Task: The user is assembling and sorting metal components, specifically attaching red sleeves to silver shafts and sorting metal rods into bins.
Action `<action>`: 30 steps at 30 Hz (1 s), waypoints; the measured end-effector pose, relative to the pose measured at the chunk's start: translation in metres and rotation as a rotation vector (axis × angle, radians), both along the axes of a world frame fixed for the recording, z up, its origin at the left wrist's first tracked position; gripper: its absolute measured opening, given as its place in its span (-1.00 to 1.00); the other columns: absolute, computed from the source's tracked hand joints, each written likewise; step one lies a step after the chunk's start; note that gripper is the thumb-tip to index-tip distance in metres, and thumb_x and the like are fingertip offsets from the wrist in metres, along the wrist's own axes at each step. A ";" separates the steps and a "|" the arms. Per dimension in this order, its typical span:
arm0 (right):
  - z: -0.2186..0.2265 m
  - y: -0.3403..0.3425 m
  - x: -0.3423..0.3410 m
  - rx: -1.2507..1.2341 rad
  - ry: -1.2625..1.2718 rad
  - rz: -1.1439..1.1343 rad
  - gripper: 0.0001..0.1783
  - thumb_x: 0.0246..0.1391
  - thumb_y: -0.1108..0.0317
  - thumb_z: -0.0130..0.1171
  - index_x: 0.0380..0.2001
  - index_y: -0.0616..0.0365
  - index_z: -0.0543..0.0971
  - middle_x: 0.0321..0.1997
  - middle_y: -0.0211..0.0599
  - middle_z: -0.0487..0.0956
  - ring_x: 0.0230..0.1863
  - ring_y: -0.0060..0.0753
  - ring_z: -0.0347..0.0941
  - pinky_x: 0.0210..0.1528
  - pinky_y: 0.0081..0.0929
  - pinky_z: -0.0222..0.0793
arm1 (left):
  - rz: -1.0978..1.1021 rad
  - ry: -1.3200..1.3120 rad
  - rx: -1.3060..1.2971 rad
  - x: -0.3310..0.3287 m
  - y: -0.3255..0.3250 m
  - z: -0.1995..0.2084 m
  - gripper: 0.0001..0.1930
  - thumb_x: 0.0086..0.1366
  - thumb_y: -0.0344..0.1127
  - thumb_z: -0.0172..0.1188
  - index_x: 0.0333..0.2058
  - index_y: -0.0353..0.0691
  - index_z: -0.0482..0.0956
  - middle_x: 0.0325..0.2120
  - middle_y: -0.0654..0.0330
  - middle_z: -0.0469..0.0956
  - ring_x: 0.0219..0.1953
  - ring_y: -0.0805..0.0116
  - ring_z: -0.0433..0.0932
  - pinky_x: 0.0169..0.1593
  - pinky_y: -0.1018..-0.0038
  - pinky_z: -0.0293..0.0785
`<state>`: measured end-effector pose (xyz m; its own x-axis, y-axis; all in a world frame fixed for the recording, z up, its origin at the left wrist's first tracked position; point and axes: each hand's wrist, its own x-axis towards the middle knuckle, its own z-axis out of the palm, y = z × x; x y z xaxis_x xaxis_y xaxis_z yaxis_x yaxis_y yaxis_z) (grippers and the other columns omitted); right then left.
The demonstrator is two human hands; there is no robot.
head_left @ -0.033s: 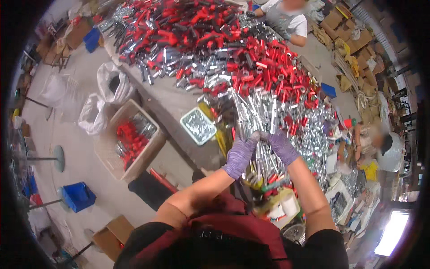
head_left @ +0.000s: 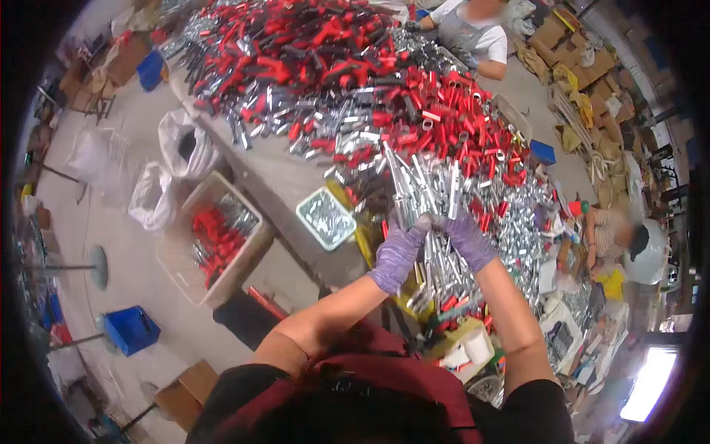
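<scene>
"Heaped red parts (head_left: 473, 118) and loose bright metal pieces (head_left: 521, 218) crowd the work surface (head_left: 279, 172). Where is the bunch the person is handling?"

"At the near side of the heap, between the hands: silvery rods (head_left: 423, 189), their far ends fanning away from the body. More rods lie loose just below."

"How do the fingers stand?"

"On the purple-gloved left hand (head_left: 400, 255) they curl around the bunch's left side. The right hand (head_left: 467, 240) wraps the other side, and the thumbs nearly meet on top. Both look closed on the rods, with little gap, though the fingertips are hidden beneath."

"How would such a bunch handle?"

"Stiff, most likely, and hardly fragile. Each rod is probably light, but together they should weigh on the wrists. Smooth, shiny sides suggest they slide against one another."

"So where is the best hold?"

"Around the near ends, from both sides, about where the hands are, with the thumbs pressing down on top. A looser hold could let the middle rods slip out, and the splayed far ends could snag on the heap. Whether the rods are hollow, nobody can tell from here."
</scene>
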<state>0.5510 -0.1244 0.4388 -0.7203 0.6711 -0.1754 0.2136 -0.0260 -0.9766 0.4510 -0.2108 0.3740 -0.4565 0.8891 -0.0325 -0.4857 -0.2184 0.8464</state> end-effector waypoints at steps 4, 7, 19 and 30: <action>0.047 0.121 -0.052 0.173 -0.019 0.008 -0.24 -0.16 0.11 0.21 0.07 0.22 0.18 -0.02 -0.28 0.37 -0.02 -0.47 0.27 0.04 -0.48 0.17 | -0.030 0.173 0.013 -0.064 0.110 0.068 -0.39 0.09 -0.15 0.16 0.03 -0.26 0.11 -0.20 0.17 0.36 -0.17 0.42 0.33 -0.05 0.52 0.25; 0.083 0.217 -0.109 0.177 0.120 0.086 -0.22 -0.14 0.12 0.19 0.11 0.22 0.12 0.02 -0.28 0.34 0.01 -0.44 0.25 0.07 -0.49 0.14 | 0.001 0.111 0.278 -0.114 0.221 0.083 -0.45 0.12 -0.09 0.10 0.00 -0.23 0.17 -0.24 0.23 0.38 -0.21 0.46 0.35 -0.11 0.53 0.30; 0.044 0.524 -0.287 0.331 -0.314 0.109 -0.29 -0.20 -0.19 0.11 -0.10 0.17 0.42 -0.21 -0.25 0.50 -0.18 -0.31 0.36 -0.08 -0.40 0.22 | -0.066 0.411 -0.077 -0.315 0.552 -0.004 -0.34 0.07 -0.10 0.08 0.10 -0.23 0.07 -0.01 -0.07 0.23 -0.05 0.13 0.34 -0.16 0.31 0.42; -0.002 0.550 -0.302 0.965 -0.804 0.300 -0.40 -0.03 -0.11 -0.14 -0.04 0.08 0.35 -0.12 -0.03 0.45 -0.12 -0.09 0.39 -0.03 -0.31 0.25 | 0.099 0.870 -0.836 -0.345 0.591 -0.012 -0.49 0.08 -0.17 0.07 0.00 -0.23 0.25 -0.07 0.11 0.36 -0.13 0.27 0.40 -0.02 0.48 0.30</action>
